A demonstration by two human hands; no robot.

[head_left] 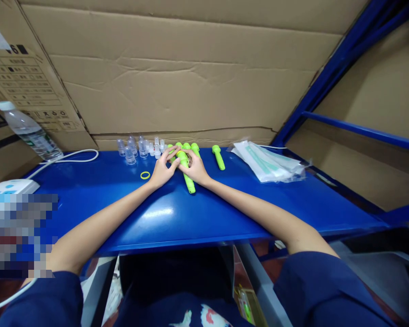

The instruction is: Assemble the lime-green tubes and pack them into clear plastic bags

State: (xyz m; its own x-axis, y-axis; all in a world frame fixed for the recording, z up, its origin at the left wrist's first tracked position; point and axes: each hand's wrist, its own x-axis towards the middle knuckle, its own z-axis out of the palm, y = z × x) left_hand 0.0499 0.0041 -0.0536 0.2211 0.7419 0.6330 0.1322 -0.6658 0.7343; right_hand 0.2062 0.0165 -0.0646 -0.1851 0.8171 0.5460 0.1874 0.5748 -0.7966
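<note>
My left hand (161, 169) and my right hand (196, 169) meet over a bundle of several bright green plastic sticks (187, 170) lying on the blue metal shelf (177, 213). Both hands have their fingers curled and pinched onto the upper ends of the bundle. One green stick pokes out below my hands toward me. A small yellow rubber ring (145, 175) lies flat just left of my left hand. Another single green stick (219, 157) lies apart to the right.
Several small clear plastic caps (136, 148) stand behind my hands. A stack of sealed clear pouches (268, 162) lies at the right. A water bottle (29, 131), a white cable (73, 158) and a white device (12, 186) are at the left. Cardboard walls the back.
</note>
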